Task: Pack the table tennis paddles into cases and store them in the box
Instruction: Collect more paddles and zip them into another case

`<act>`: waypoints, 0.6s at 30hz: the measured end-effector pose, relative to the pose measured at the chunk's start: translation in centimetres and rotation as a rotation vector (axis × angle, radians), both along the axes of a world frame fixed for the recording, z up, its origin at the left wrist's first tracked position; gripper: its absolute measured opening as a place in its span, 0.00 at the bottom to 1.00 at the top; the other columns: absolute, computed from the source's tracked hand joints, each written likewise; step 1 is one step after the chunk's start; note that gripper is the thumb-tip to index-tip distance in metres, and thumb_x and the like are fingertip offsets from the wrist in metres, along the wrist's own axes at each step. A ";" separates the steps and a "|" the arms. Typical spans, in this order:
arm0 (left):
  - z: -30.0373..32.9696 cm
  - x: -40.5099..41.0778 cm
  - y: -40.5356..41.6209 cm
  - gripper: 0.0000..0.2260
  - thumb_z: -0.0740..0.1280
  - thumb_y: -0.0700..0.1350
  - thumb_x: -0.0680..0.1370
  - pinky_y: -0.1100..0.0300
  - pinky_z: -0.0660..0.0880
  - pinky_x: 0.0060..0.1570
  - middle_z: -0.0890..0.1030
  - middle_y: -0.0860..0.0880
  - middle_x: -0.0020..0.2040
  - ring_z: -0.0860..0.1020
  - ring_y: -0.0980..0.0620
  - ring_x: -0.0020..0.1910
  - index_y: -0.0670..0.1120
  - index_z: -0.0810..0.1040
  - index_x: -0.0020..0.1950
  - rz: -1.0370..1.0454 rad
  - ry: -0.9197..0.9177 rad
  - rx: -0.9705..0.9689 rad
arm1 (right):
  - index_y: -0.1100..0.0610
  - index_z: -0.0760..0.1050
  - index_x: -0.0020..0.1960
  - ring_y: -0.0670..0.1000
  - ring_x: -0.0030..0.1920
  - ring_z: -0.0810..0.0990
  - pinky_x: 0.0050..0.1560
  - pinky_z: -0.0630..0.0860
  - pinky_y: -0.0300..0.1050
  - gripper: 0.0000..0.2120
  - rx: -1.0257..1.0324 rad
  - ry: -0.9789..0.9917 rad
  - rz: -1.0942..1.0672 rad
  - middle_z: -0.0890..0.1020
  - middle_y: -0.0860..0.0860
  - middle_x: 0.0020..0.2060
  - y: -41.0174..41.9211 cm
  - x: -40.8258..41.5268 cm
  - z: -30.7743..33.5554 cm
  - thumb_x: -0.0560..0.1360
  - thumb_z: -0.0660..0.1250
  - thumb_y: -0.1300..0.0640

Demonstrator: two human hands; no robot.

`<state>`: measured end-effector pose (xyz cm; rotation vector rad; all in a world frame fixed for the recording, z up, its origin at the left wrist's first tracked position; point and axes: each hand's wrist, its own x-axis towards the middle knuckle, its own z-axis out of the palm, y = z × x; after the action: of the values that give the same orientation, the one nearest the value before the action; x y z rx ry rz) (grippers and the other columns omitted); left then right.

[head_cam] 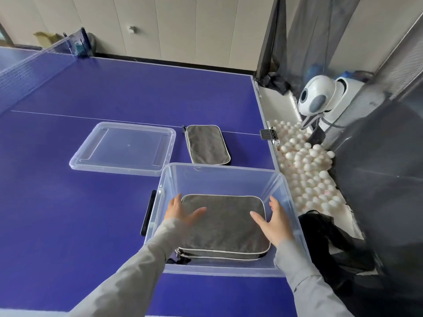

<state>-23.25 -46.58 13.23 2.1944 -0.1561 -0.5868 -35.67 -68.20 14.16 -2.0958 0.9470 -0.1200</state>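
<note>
Two grey cases: one [223, 225] in the box [219, 172]; one [207, 144] outside.

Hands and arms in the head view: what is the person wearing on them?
Both arms are covered by long light-grey sleeves that reach the wrists. The left hand and the right hand are bare: no gloves, rings, watch or markings are visible.

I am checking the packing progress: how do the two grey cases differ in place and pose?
The near case lies inside the clear box, between the open left hand and right hand; the far case lies on the blue table, beside the lid, untouched. The near case lies square to the box; the far case is turned slightly. Both are grey, flat, with pale edging.
</note>
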 end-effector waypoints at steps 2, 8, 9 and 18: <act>1.5 -0.1 0.2 0.39 0.69 0.59 0.72 0.56 0.60 0.69 0.61 0.46 0.74 0.63 0.48 0.72 0.45 0.57 0.76 0.002 -0.062 -0.020 | 0.56 0.58 0.74 0.52 0.72 0.64 0.71 0.61 0.48 0.35 -0.014 -0.061 0.029 0.66 0.54 0.72 0.6 0.7 1.2 0.73 0.70 0.50; 5.7 0.0 4.0 0.31 0.68 0.55 0.74 0.60 0.63 0.64 0.65 0.49 0.72 0.65 0.50 0.70 0.48 0.62 0.74 0.138 -0.250 -0.088 | 0.54 0.62 0.73 0.51 0.70 0.67 0.70 0.63 0.49 0.29 -0.129 -0.150 0.242 0.68 0.51 0.71 4.0 3.4 4.5 0.76 0.66 0.49; 6.0 -0.1 5.2 0.30 0.68 0.55 0.75 0.62 0.62 0.62 0.65 0.50 0.72 0.65 0.50 0.70 0.49 0.62 0.74 0.162 -0.285 -0.085 | 0.54 0.62 0.73 0.51 0.71 0.66 0.70 0.62 0.46 0.28 -0.144 -0.150 0.281 0.68 0.51 0.71 5.1 4.0 4.8 0.76 0.66 0.49; 2.4 -3.7 18.8 0.31 0.64 0.56 0.77 0.55 0.69 0.62 0.60 0.51 0.75 0.66 0.48 0.69 0.47 0.57 0.76 0.441 -0.222 0.081 | 0.59 0.61 0.73 0.53 0.72 0.62 0.69 0.56 0.40 0.28 -0.116 -0.154 0.754 0.66 0.56 0.71 19.5 8.2 4.9 0.77 0.65 0.54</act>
<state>-26.97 -27.81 15.67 2.2710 0.2363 -0.1047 -27.52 -48.72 19.10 -2.3716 0.0225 0.0560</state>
